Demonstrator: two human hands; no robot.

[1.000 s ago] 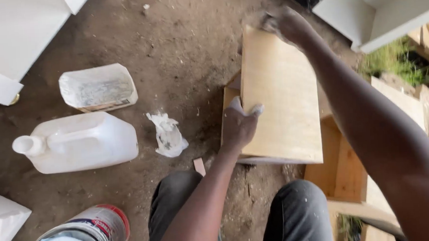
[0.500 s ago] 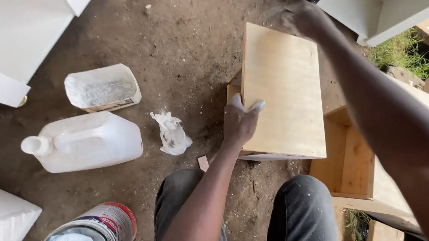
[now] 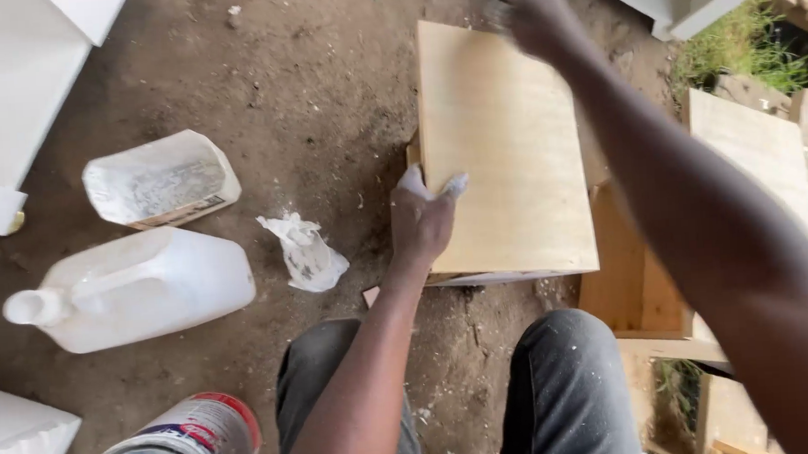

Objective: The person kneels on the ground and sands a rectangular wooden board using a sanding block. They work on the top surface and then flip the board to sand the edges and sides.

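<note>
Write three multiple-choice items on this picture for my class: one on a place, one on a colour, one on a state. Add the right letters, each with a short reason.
1. Where does the left hand rest?
A. on the jug
B. on the board's left edge
C. on the crumpled wrap

2. What colour is the jug?
A. white
B. green
C. black

3. How does the jug lie?
A. upright
B. on its side
C. upside down

Key: 1 B, the fingers lie over the left edge of the board, with the right hand at its far corner. 2 A, its plastic is translucent white. 3 B, its spout points left along the dirt floor.
</note>
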